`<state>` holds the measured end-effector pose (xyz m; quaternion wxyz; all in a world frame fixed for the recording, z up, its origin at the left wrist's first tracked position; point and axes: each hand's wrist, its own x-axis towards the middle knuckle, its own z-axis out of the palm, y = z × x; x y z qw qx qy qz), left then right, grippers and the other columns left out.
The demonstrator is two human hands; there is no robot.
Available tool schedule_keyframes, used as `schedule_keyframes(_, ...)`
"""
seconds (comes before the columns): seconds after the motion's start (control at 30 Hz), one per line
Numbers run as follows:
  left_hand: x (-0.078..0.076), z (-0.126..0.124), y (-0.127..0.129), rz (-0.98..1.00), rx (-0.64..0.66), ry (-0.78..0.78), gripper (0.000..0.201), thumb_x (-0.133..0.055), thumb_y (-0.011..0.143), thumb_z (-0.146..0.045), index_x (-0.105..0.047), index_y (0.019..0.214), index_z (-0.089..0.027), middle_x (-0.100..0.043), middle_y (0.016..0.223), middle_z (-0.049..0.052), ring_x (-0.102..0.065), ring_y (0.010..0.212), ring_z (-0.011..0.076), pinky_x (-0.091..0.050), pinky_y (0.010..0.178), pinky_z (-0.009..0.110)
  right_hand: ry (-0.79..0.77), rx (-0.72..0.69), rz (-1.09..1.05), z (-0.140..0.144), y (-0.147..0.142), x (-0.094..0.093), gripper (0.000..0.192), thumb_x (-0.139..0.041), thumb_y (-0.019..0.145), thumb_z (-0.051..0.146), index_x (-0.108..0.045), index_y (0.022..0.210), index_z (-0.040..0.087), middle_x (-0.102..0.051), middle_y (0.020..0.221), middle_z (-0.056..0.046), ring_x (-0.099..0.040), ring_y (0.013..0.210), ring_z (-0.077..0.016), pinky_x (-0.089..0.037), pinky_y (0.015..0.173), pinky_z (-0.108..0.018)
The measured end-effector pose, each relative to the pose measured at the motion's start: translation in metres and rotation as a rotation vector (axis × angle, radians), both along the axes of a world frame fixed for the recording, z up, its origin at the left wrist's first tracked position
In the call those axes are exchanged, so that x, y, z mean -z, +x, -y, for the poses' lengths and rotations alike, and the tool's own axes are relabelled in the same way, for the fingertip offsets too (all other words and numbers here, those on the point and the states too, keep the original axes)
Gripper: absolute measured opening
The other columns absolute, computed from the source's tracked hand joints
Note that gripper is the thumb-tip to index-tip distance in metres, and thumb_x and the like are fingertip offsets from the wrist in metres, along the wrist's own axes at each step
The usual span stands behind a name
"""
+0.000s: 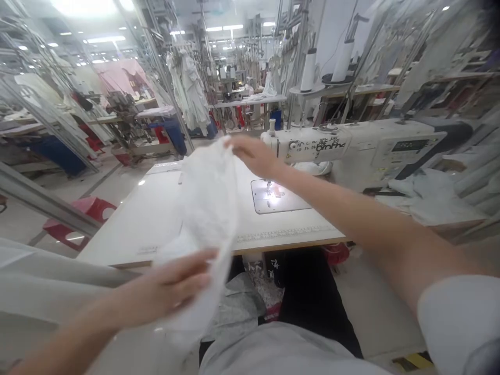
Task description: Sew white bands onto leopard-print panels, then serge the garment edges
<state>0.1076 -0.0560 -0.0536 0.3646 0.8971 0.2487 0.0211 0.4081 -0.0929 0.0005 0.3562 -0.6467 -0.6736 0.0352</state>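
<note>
Left hand: our left hand [175,289] is nearest the camera, low in the view, its grip clamped on the lower part of a white fabric piece [207,208], with the fingers spread over the cloth.
White fabric piece: it hangs stretched between our two hands, lifted clear of the bench (blurred, so we cannot tell what garment part it is); its lower end trails down past our left hand toward our lap.
Right hand: our right hand [253,153] is farther out and higher, its grip pinched together on the top edge of the fabric, with the forearm reaching in from the lower right.
Bench: the pale sewing bench [148,219] lies under and behind the fabric, with a ruled strip along its near edge.
Needle plate: a lit metal plate [279,197] is set in the bench just right of the hanging cloth, below our right wrist.
Sewing machine: a white industrial sewing machine [351,143] stands at the back right of the bench, with black lettering on its arm and a small display panel on its right part.
Cloth heap: more pale fabric [425,195] lies piled to the right of the machine.
Thread cones: two white cones [344,60] stand on a stand behind the machine.
Red stool: a red plastic stool [78,219] sits on the floor to the left of the bench.
Far room: rows of other workstations and hanging white garments [191,88] fill the hall beyond.
</note>
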Motion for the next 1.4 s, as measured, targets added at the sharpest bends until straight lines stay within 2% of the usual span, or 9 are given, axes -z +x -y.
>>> schedule_keyframes(0.07, 0.028, 0.004, 0.050, -0.078, 0.186, -0.060, 0.035, -0.041, 0.085, -0.042, -0.057, 0.111, -0.024, -0.064, 0.097, 0.004, -0.061, 0.080, 0.0148, -0.049, 0.067, 0.023, -0.148, 0.039, 0.002, 0.020, 0.007, 0.030, 0.027, -0.034, 0.089, 0.007, -0.058, 0.102, 0.008, -0.051, 0.122, -0.008, -0.043, 0.117, -0.0183, -0.031, 0.099, -0.036)
schedule_keyframes(0.17, 0.064, -0.016, 0.107, -0.012, -0.074, 0.293, 0.040, -0.034, 0.088, -0.036, -0.048, 0.119, -0.015, -0.051, 0.121, 0.012, -0.052, 0.105, 0.0199, -0.043, 0.088, 0.031, -0.206, 0.126, -0.023, 0.071, -0.002, 0.087, 0.032, -0.040, 0.078, -0.003, -0.061, 0.098, 0.010, -0.058, 0.114, -0.011, -0.055, 0.101, -0.0196, -0.040, 0.092, -0.037)
schedule_keyframes(0.3, 0.088, -0.040, 0.139, -0.084, -0.167, 0.450, 0.046, -0.046, 0.083, -0.035, -0.045, 0.120, -0.009, -0.040, 0.129, 0.020, -0.036, 0.119, 0.0332, -0.033, 0.095, 0.046, -0.368, 0.216, -0.134, 0.147, -0.038, 0.161, 0.024, -0.044, 0.085, 0.023, -0.063, 0.072, 0.014, -0.063, 0.065, -0.005, -0.058, 0.061, -0.0189, -0.046, 0.064, -0.032)
schedule_keyframes(0.5, 0.093, -0.056, 0.183, -0.154, -0.134, 0.530, 0.038, -0.039, 0.085, -0.039, -0.051, 0.112, -0.014, -0.048, 0.119, 0.017, -0.036, 0.115, 0.0371, -0.037, 0.086, 0.052, -0.317, 0.170, -0.776, 0.145, -0.063, 0.242, 0.060, -0.068, 0.066, 0.032, -0.050, 0.121, 0.016, -0.049, 0.125, -0.013, -0.044, 0.114, -0.0272, -0.033, 0.097, -0.039)
schedule_keyframes(0.67, 0.090, -0.097, 0.245, -0.131, 0.006, 0.533, 0.043, -0.032, 0.089, -0.036, -0.041, 0.127, -0.019, -0.039, 0.135, 0.011, -0.026, 0.128, 0.0304, -0.029, 0.099, 0.045, -0.411, -0.014, -1.040, 0.110, -0.080, 0.258, 0.035, -0.060, 0.068, 0.049, -0.065, 0.072, 0.014, -0.061, 0.074, -0.003, -0.056, 0.072, -0.0194, -0.046, 0.070, -0.033)
schedule_keyframes(0.8, 0.092, -0.090, 0.251, -0.113, 0.124, 0.525, 0.049, -0.032, 0.089, -0.040, -0.031, 0.135, -0.024, -0.027, 0.145, 0.006, -0.016, 0.133, 0.0298, -0.018, 0.104, 0.050, -0.560, -0.071, -1.081, 0.141, -0.086, 0.265, 0.022, -0.065, 0.063, 0.039, -0.064, 0.062, 0.017, -0.053, 0.058, 0.003, -0.049, 0.056, -0.0127, -0.042, 0.054, -0.023)
schedule_keyframes(1.03, 0.114, -0.011, 0.196, -0.060, 0.231, 0.480, 0.062, -0.022, 0.089, -0.052, -0.013, 0.142, -0.022, -0.015, 0.148, 0.006, -0.001, 0.136, 0.0317, -0.015, 0.103, 0.058, -0.627, 0.180, -0.812, 0.180, -0.073, 0.315, 0.014, -0.051, 0.066, 0.018, -0.062, 0.057, 0.019, -0.058, 0.058, 0.003, -0.057, 0.063, -0.0180, -0.042, 0.054, -0.024)
schedule_keyframes(1.27, 0.112, -0.037, 0.265, -0.097, 0.144, 0.502, 0.059, -0.024, 0.089, -0.050, -0.022, 0.139, -0.019, -0.016, 0.148, 0.008, -0.003, 0.136, 0.0329, -0.017, 0.100, 0.061, -0.508, 0.305, -0.738, 0.149, -0.046, 0.312, 0.024, -0.047, 0.074, 0.021, -0.067, 0.086, 0.017, -0.068, 0.092, -0.007, -0.061, 0.088, -0.0244, -0.046, 0.078, -0.033)
schedule_keyframes(1.4, 0.110, -0.039, 0.253, -0.066, 0.150, 0.447, 0.058, -0.033, 0.088, -0.044, -0.024, 0.139, -0.018, -0.015, 0.148, 0.010, -0.006, 0.136, 0.0309, -0.016, 0.102, 0.060, -0.549, 0.324, -0.589, 0.169, -0.048, 0.302, 0.026, -0.052, 0.074, 0.025, -0.068, 0.095, 0.026, -0.066, 0.100, -0.007, -0.058, 0.098, -0.0280, -0.044, 0.087, -0.039)
